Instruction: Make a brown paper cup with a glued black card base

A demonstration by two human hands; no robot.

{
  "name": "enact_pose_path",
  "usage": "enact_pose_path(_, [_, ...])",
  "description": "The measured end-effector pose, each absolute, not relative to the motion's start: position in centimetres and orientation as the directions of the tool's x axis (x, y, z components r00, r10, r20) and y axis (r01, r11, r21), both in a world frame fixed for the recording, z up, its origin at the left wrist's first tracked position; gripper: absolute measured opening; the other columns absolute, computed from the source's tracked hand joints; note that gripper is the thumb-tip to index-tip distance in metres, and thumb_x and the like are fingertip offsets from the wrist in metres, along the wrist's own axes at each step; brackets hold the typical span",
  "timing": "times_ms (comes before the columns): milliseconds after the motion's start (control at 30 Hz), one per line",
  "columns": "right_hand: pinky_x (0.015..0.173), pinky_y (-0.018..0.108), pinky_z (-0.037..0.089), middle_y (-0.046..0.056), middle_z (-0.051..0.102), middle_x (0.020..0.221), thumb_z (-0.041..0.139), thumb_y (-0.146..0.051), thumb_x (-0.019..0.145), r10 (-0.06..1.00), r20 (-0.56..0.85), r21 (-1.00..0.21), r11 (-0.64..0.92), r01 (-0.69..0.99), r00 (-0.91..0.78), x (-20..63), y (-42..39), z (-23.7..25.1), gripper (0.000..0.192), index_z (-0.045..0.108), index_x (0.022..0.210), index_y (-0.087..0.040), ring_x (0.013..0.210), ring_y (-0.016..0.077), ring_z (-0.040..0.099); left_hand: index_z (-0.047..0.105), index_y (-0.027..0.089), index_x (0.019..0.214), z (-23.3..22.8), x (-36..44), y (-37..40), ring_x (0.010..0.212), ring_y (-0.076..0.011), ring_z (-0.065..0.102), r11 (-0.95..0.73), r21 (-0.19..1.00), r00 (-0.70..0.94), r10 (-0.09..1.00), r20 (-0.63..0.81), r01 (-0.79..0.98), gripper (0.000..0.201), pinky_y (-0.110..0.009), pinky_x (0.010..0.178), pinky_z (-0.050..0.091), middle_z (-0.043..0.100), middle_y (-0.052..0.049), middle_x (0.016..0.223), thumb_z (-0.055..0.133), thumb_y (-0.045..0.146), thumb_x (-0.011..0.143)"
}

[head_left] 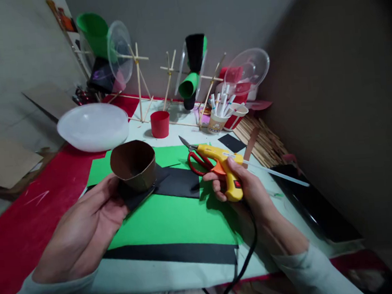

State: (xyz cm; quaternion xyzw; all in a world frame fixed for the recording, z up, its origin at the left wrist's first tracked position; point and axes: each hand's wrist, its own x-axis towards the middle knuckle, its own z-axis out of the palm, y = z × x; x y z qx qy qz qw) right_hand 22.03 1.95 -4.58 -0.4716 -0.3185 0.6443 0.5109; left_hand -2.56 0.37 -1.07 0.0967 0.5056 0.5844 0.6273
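My left hand (86, 223) holds a brown paper cup shape (133, 164) standing on a piece of black paper (137, 198), lifted just above the table. My right hand (245, 186) grips a yellow glue gun (223, 165) with a white glue stick (276, 173) poking out its back; its nozzle points left toward the brown cup. Its black cord (243, 256) trails off the front edge. Red-handled scissors (197, 158) lie just behind the gun. Green paper (174, 219) and black paper sheets (180, 182) lie flat under both hands.
A white bowl (93, 126) sits at left, a red cup (160, 124) behind the green paper. Wooden stick frames (139, 81) carry green and black cups and clear lids at the back. A cup of markers (218, 113) and bundled sticks (265, 144) lie right.
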Motion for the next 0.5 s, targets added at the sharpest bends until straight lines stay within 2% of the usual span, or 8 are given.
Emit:
enact_pose_path(133, [0.038,0.019,0.045,0.013,0.075,0.072,0.049,-0.047,0.099,0.950,-0.311,-0.899,-0.306,-0.313,-0.034,22.5,4.8,-4.8,0.041,0.070,0.100,-0.012,0.047,0.0122,0.058,0.065,0.015,0.128,-1.6,-2.9,0.2,0.078,-0.0106,0.076,0.323,0.694,-0.125,0.850,-0.512,-0.644,0.043,-0.016,0.069,0.063,0.081,-0.005,0.104,0.039,-0.003,0.099])
enact_pose_path(233, [0.041,0.019,0.049,0.013,0.076,0.076,0.049,-0.040,0.100,0.948,-0.316,-0.917,-0.316,-0.242,-0.040,23.2,5.2,-4.5,0.035,0.070,0.104,-0.012,0.050,0.0123,0.061,0.067,0.016,0.128,-2.1,-3.1,0.1,0.089,-0.0135,0.076,0.339,0.674,-0.035,0.879,-0.476,-0.657,0.040,-0.019,0.075,0.063,0.079,-0.007,0.116,0.045,0.000,0.099])
enact_pose_path(367, [0.056,0.029,0.062,0.011,0.076,0.081,0.062,-0.038,0.092,0.945,-0.321,-0.942,-0.325,-0.080,-0.066,24.3,4.7,-4.3,0.026,0.072,0.100,-0.015,0.061,0.0173,0.068,0.071,0.013,0.122,-2.6,-3.1,0.1,0.086,-0.0170,0.076,0.345,0.687,0.003,0.895,-0.446,-0.640,0.033,-0.021,0.068,0.063,0.079,-0.011,0.114,0.049,0.005,0.098])
enact_pose_path(433, [0.060,0.033,0.063,0.010,0.075,0.078,0.064,-0.043,0.091,0.945,-0.323,-0.946,-0.322,0.018,-0.058,25.2,4.6,-4.5,0.028,0.072,0.094,-0.016,0.062,0.0193,0.069,0.073,0.012,0.116,-2.7,-2.9,0.2,0.079,-0.0166,0.075,0.340,0.699,-0.011,0.895,-0.445,-0.629,0.031,-0.020,0.060,0.062,0.080,-0.012,0.108,0.049,0.005,0.098])
enact_pose_path(500, [0.057,0.033,0.061,0.008,0.073,0.073,0.066,-0.048,0.090,0.947,-0.319,-0.941,-0.313,0.132,-0.031,26.3,4.5,-4.5,0.032,0.071,0.086,-0.017,0.058,0.0188,0.068,0.075,0.011,0.112,-2.8,-2.6,0.3,0.073,-0.0153,0.073,0.342,0.713,-0.014,0.897,-0.442,-0.612,0.033,-0.018,0.053,0.059,0.080,-0.013,0.102,0.046,0.005,0.099])
